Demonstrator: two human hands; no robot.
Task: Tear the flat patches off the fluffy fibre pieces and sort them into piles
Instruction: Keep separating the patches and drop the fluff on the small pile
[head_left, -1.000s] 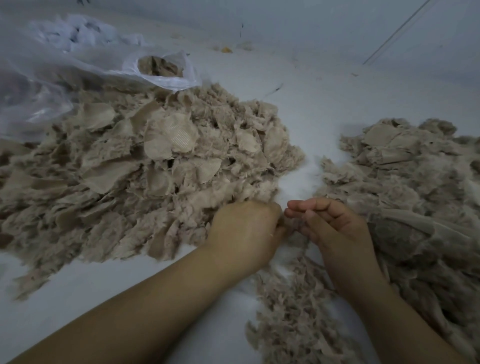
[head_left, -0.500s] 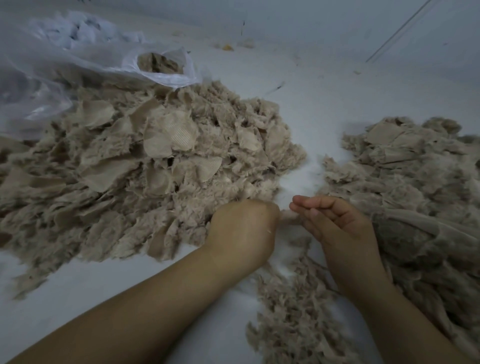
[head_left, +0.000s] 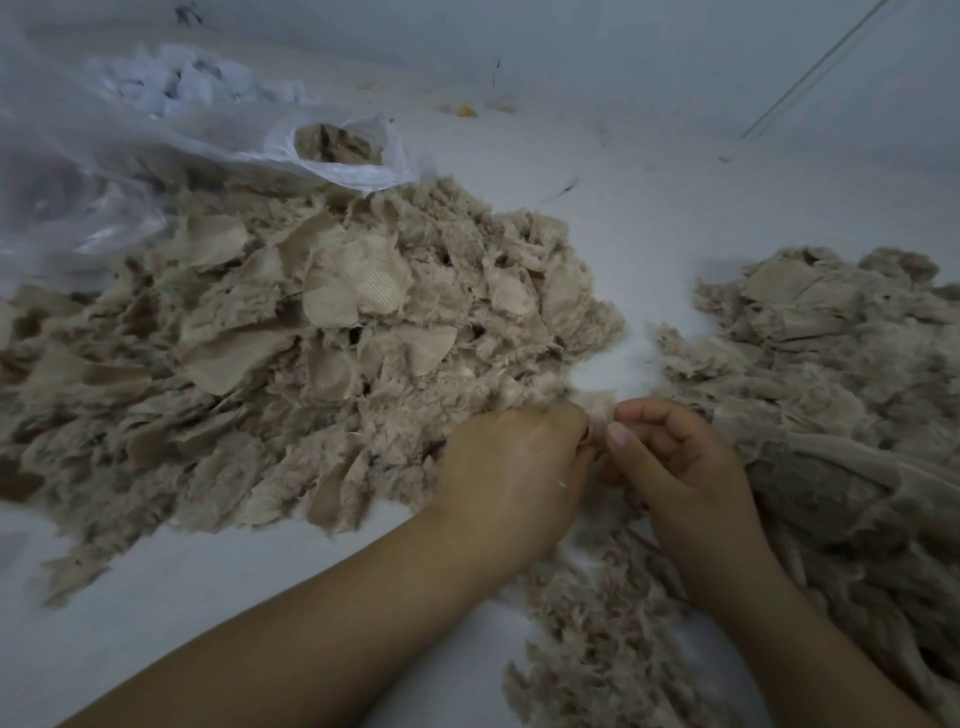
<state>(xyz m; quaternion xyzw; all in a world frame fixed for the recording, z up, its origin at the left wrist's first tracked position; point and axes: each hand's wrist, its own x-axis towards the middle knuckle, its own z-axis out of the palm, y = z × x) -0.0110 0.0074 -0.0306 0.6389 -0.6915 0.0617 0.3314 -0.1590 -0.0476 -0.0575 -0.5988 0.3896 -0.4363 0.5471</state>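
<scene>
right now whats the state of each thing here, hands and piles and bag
left hand: curled, pinching a fibre tuft
right hand: curled, pinching the same tuft
left pile: heaped, patches mixed with fluff
right pile: heaped
near pile: loose fluff, low
plastic bag: mouth open, fibre inside

A small tan fluffy fibre piece (head_left: 597, 415) sits between the two hands. A broad heap of tan fluff and flat ribbed patches (head_left: 291, 353) lies left, a second tan heap (head_left: 831, 364) right, thin tan fluff scraps (head_left: 613, 623) nearest.
</scene>
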